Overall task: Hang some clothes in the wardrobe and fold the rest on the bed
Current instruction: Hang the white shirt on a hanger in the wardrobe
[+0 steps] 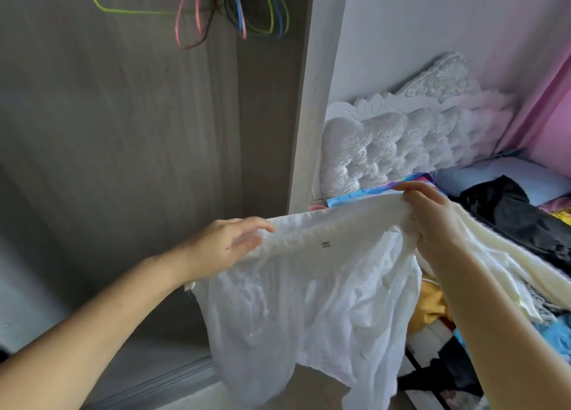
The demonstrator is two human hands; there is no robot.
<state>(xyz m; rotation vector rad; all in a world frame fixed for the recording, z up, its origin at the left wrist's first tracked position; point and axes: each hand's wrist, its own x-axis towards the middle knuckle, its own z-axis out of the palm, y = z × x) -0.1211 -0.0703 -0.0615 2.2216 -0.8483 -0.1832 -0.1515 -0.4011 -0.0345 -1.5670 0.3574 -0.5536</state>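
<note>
The tops of the hangers [216,11] are cut off at the upper edge, and the bed [506,178] at the right is mostly hidden under piled clothes [509,215]. The left hand [228,242] pinches one end of the white garment [309,301], and the right hand [432,221] has a tight grip on the other. The garment's top edge runs sideways across the middle, rising to the right, and the rest hangs down.

No legible text: the small dark label [325,244] on the white garment [309,301] is too blurred to read.
</note>
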